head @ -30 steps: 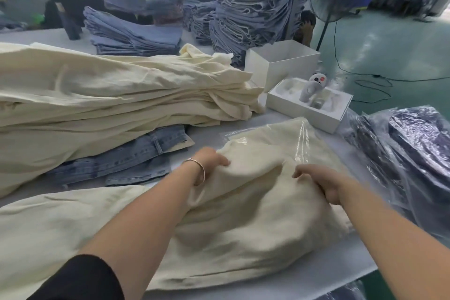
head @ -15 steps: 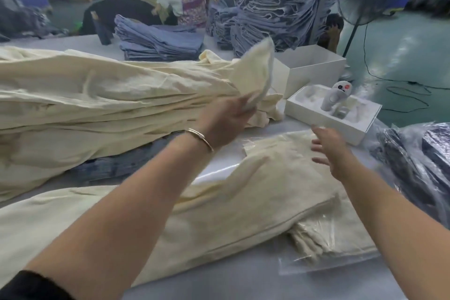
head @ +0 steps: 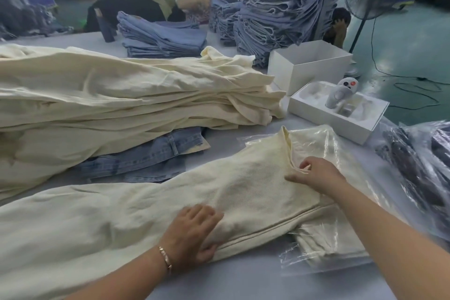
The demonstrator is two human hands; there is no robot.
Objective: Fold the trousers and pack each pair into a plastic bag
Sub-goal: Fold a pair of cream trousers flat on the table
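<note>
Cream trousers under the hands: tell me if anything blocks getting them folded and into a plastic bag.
Nothing separates the hands from them: the left hand and right hand already rest on the cream trousers. But their right end lies on an already filled plastic bag, and no empty bag is visible.

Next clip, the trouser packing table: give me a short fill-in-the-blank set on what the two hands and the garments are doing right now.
1. The left hand presses on the cream trousers near their ____ edge.
2. The right hand pinches a fold of the ____ trousers.
3. Under that pair's right end lies another cream pair already inside a plastic ____.
4. A pair of blue ____ pokes out from under the cream stack.

Missing words: near (front); cream; bag; jeans
</note>
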